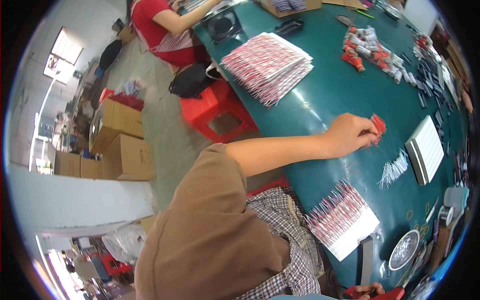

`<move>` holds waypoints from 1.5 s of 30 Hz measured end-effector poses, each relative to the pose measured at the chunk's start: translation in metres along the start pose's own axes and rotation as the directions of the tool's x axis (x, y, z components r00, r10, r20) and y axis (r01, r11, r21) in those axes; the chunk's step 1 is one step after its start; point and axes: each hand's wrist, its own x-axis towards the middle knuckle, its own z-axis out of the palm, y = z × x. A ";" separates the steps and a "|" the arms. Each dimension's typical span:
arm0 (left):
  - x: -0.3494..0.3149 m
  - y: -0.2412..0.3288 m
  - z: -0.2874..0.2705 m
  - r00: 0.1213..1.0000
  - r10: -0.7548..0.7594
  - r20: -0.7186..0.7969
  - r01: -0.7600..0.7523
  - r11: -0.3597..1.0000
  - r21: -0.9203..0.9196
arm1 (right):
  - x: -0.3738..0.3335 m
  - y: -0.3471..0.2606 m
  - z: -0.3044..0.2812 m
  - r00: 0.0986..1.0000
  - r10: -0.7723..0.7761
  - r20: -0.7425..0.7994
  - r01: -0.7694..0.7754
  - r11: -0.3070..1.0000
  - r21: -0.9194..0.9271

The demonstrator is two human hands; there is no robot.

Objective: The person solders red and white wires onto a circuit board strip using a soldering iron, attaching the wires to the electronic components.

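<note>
Some red wires [379, 125] | pinched in left fingers [368, 135], contact half-hidden | right hand [369, 288] cropped, grip unclear

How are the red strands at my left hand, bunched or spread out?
Bunched: the red strands form one dense clump at the fingertips of your left hand.

A black bag [192, 81] sat beside a red plastic stool [212, 107], and cardboard boxes [129, 157] stood along the tiled floor [167, 125].
</note>
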 end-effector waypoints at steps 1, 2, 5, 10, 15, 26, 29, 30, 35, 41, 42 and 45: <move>-0.006 -0.002 -0.002 0.987 -0.114 0.117 0.121 0.991 -0.056 | -0.001 0.002 0.006 0.985 0.043 -0.164 -0.007 0.977 0.212; -0.012 -0.009 -0.003 0.988 -0.128 0.091 0.133 0.990 -0.051 | -0.001 0.000 0.010 0.990 0.042 -0.136 -0.013 0.978 0.208; -0.021 -0.019 -0.005 0.987 -0.131 0.095 0.145 0.976 -0.162 | 0.002 0.006 0.009 0.986 -0.079 -0.144 0.090 0.993 0.074; -0.018 0.028 -0.014 0.985 -0.162 0.061 0.173 0.885 -0.433 | 0.009 -0.011 0.045 0.980 -0.151 -0.129 0.159 0.986 0.054; -0.036 0.054 0.006 0.907 -0.147 0.394 0.387 0.657 -0.647 | 0.016 -0.024 0.081 0.952 -0.207 -0.226 0.228 0.971 0.068; -0.107 0.098 0.062 0.443 -0.043 0.896 0.875 0.237 -0.421 | 0.030 -0.016 0.106 0.989 0.060 -0.133 -0.055 0.998 0.041; -0.108 0.101 0.062 0.430 -0.064 0.901 0.889 0.204 -0.410 | 0.030 -0.013 0.107 0.993 0.068 -0.102 -0.064 0.997 0.036; -0.108 0.101 0.062 0.429 -0.072 0.901 0.892 0.195 -0.409 | 0.031 -0.011 0.107 0.993 0.071 -0.091 -0.068 0.997 0.035; -0.109 0.100 0.062 0.439 -0.073 0.896 0.885 0.206 -0.417 | 0.034 -0.002 0.114 0.996 0.089 -0.025 -0.089 0.996 0.031; -0.109 0.104 0.062 0.457 -0.036 0.889 0.863 0.261 -0.433 | 0.037 0.008 0.124 0.992 0.093 0.082 -0.096 0.995 0.025; -0.109 0.105 0.061 0.460 0.010 0.888 0.850 0.284 -0.443 | 0.037 0.009 0.124 0.991 0.095 0.096 -0.097 0.995 0.022; -0.119 0.101 0.067 0.492 0.082 0.867 0.798 0.355 -0.487 | 0.035 0.013 0.126 0.987 0.099 0.125 -0.101 0.995 0.015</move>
